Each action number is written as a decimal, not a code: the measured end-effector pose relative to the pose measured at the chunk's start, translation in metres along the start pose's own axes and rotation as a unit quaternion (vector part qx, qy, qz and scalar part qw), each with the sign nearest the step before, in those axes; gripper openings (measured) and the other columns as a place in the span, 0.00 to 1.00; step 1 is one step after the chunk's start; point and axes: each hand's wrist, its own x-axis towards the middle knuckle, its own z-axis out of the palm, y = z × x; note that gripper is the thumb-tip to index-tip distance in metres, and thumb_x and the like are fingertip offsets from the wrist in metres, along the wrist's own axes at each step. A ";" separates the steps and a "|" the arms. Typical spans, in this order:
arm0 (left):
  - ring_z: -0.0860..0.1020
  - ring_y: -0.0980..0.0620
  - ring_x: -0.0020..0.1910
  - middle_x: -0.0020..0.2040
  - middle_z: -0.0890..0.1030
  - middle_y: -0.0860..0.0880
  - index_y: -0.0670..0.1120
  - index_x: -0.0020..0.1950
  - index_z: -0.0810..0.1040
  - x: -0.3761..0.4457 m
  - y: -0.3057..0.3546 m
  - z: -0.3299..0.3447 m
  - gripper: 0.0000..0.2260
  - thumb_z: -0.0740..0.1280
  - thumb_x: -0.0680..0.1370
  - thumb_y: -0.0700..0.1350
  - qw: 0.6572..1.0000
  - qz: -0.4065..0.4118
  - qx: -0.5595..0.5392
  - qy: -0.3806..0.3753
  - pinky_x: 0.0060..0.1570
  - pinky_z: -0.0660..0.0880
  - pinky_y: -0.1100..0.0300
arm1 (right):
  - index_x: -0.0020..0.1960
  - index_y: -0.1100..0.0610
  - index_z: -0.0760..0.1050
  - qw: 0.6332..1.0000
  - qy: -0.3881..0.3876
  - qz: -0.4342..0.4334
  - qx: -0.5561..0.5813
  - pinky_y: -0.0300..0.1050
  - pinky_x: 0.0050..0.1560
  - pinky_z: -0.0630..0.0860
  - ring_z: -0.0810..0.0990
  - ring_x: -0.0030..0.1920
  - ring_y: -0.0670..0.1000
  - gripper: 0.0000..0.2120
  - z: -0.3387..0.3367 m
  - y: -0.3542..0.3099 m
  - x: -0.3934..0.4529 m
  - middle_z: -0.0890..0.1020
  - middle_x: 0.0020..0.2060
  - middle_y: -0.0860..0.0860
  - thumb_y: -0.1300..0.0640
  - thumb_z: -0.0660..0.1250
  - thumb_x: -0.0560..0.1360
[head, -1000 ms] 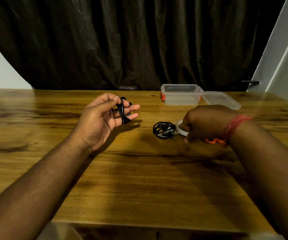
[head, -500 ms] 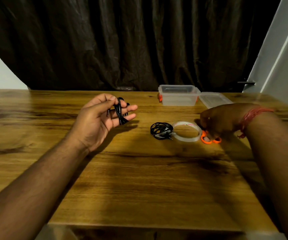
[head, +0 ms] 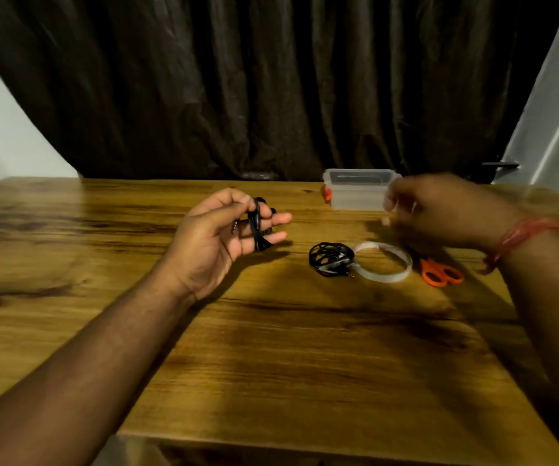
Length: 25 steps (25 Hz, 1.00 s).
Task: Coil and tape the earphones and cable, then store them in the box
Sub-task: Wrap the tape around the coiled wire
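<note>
My left hand is raised palm-up over the table and holds a black cable coil wound round its fingers, with the thumb pressed on it. A second black bundle, the earphones, lies on the wood touching the clear tape roll. My right hand hovers blurred in front of the clear plastic box. Its fingers are curled and seem to pinch a small pale piece of tape. The box stands open at the back of the table.
Orange-handled scissors lie right of the tape roll. The wooden table has a near edge at the bottom of the view. A dark curtain hangs behind it. My right hand hides the box's lid.
My right hand left the tape roll, passed over the scissors, then lifted and moved left in front of the box. The tape roll now lies uncovered. My left hand kept holding the coil.
</note>
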 end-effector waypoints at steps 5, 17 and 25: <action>0.82 0.44 0.49 0.45 0.80 0.42 0.41 0.47 0.75 -0.005 -0.004 0.010 0.05 0.61 0.78 0.41 0.999 -0.021 0.036 -0.019 0.47 0.82 0.48 | 0.50 0.52 0.80 0.922 0.102 -0.168 0.335 0.40 0.39 0.75 0.78 0.40 0.51 0.06 0.041 -0.078 -0.012 0.80 0.41 0.54 0.52 0.70 0.75; 0.75 0.51 0.41 0.39 0.78 0.54 0.54 0.43 0.77 -0.007 -0.007 0.010 0.06 0.64 0.77 0.53 0.947 0.017 0.318 -0.048 0.44 0.72 0.50 | 0.44 0.59 0.78 0.875 0.029 -0.164 0.454 0.38 0.30 0.67 0.68 0.29 0.49 0.05 0.069 -0.078 -0.005 0.72 0.30 0.49 0.60 0.73 0.73; 0.78 0.57 0.39 0.39 0.80 0.57 0.49 0.46 0.77 -0.013 -0.003 0.019 0.08 0.61 0.81 0.50 0.910 0.071 0.404 -0.056 0.39 0.75 0.59 | 0.40 0.58 0.75 0.887 0.092 -0.196 0.408 0.53 0.41 0.78 0.79 0.39 0.56 0.05 0.069 -0.075 -0.003 0.82 0.43 0.52 0.64 0.71 0.70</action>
